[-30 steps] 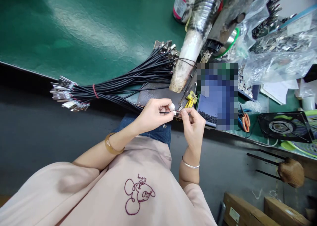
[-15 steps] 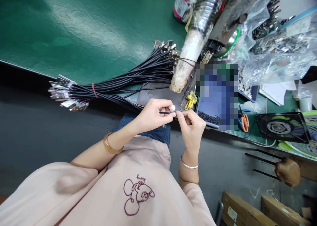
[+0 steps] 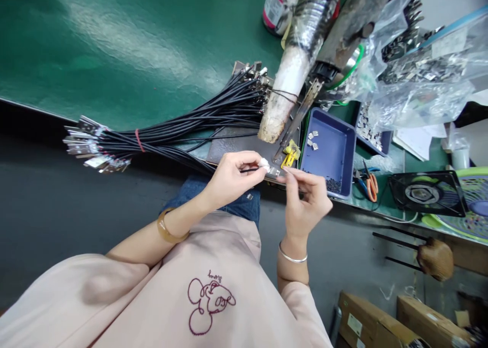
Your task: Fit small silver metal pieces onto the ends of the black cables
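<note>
My left hand is closed in a pinch on a black cable, with white wrapping on a fingertip. A metal USB plug sticks out from its fingers toward the right. My right hand is closed at thumb and forefinger, just right of the plug's end; anything between those fingertips is too small to make out. Behind the hands lies a bundle of black cables with metal ends, tied by a red band. A yellow-handled tool lies just beyond the plug.
A blue tray holds a few metal shells and small black parts. A wrapped duct pipe slants down over the green table. Orange-handled pliers and a black fan lie to the right, near a stool.
My right hand has moved a little to the right, away from the cable end, so the metal plug now shows between the hands. My left hand keeps its hold on the cable.
</note>
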`<state>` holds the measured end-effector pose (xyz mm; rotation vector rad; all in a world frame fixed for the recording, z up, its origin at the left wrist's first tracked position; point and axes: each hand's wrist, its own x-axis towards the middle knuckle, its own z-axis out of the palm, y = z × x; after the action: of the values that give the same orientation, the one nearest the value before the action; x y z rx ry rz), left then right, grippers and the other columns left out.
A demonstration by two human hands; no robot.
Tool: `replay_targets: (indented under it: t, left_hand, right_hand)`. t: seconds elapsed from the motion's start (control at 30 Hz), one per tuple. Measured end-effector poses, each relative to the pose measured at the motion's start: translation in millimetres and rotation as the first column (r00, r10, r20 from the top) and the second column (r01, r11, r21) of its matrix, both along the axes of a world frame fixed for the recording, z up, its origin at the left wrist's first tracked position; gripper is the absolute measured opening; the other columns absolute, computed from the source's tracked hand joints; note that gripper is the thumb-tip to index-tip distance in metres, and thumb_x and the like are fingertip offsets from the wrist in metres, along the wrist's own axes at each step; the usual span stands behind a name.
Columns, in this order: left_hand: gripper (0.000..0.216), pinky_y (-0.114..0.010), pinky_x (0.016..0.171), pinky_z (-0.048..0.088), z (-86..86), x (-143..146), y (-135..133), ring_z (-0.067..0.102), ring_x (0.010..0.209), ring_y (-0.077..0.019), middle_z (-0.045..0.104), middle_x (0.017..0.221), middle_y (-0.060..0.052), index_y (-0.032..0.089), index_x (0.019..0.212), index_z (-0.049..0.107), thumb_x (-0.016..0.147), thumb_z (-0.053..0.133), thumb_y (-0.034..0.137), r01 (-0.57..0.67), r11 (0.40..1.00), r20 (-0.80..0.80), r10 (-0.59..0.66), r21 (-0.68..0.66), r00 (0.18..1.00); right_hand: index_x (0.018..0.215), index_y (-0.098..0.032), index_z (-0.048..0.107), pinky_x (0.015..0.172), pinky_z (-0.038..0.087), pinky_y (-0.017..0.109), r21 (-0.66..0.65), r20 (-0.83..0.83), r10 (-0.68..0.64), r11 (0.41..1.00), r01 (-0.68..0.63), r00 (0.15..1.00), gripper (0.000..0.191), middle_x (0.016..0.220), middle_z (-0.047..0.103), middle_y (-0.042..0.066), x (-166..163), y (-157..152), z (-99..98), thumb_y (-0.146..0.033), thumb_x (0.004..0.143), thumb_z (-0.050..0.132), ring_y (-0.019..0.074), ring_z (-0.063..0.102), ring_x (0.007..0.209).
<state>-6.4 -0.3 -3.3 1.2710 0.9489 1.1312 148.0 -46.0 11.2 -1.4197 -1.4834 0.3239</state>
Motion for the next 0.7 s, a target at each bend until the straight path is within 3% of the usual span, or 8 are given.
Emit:
replay_targets:
  t: [0.13,0.33,0.7]
  left_hand:
    - [0.009,-0.014,0.058,0.047,-0.8,4,-2,0.055,0.064,-0.0080,0.057,0.069,0.001,0.013,0.070,0.064,0.078,0.065,0.016,-0.040,0.999,-0.007,0.040,-0.025,0.999]
    - [0.007,-0.014,0.057,0.047,-6.2,8,-2,0.056,0.066,-0.0084,0.059,0.073,0.000,0.013,0.073,0.066,0.079,0.066,0.016,-0.089,0.996,-0.044,0.090,0.029,0.995]
    - [0.011,-0.017,0.054,0.045,2.2,9,0,0.058,0.062,-0.0094,0.062,0.070,-0.001,0.012,0.071,0.064,0.079,0.065,0.020,-0.114,0.993,-0.027,0.114,0.005,0.993]
  right_hand:
    - [0.088,-0.021,0.065,0.072,0.066,0.026,-0.101,-0.084,0.117,0.987,-0.125,0.990,0.004,0.105,0.076,0.002,0,8,-8.1,-0.022,0.091,0.068,0.0140,0.076,0.081]
    - [0.086,-0.022,0.064,0.074,0.066,0.026,-0.097,-0.097,0.124,0.986,-0.133,0.988,0.006,0.100,0.075,0.001,-1,16,-7.2,-0.019,0.089,0.068,0.0135,0.075,0.081]
    - [0.082,-0.021,0.064,0.070,0.066,0.025,-0.166,-0.145,0.135,0.973,-0.159,0.980,0.008,0.093,0.074,0.001,-4,21,3.4,-0.021,0.088,0.069,0.0122,0.073,0.076]
